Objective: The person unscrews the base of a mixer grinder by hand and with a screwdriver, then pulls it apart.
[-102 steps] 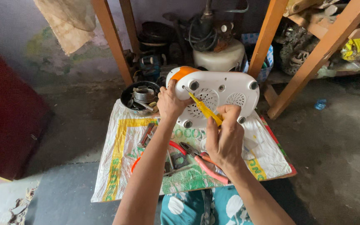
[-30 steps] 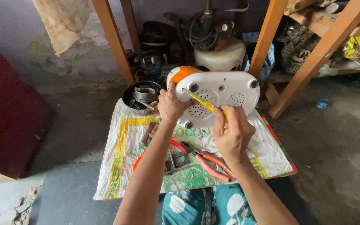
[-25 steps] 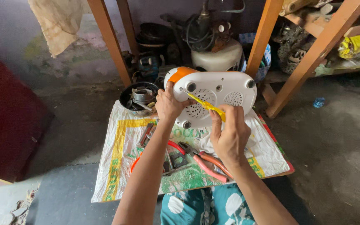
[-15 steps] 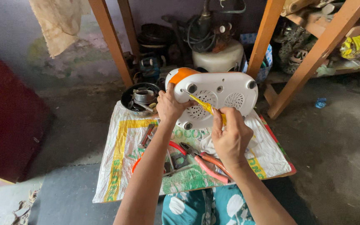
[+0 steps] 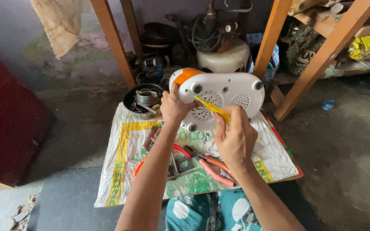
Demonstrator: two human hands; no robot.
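Here, seen from the head camera, the left hand (image 5: 174,107) grips the edge of a white appliance base (image 5: 225,96) with an orange end, upturned on a printed woven sack (image 5: 120,162). The right hand (image 5: 235,139) is closed around a yellow screwdriver (image 5: 210,107), tip at a screw hole. The hard plastic shell looks light, rigid and smooth; its rim seems the safest hold. Pink-handled pliers (image 5: 213,169) lie near

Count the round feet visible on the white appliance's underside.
3. One foot sits at the upper left beside the screwdriver tip, one at the upper right corner, one at the lower left. A fourth may be hidden behind the right hand.
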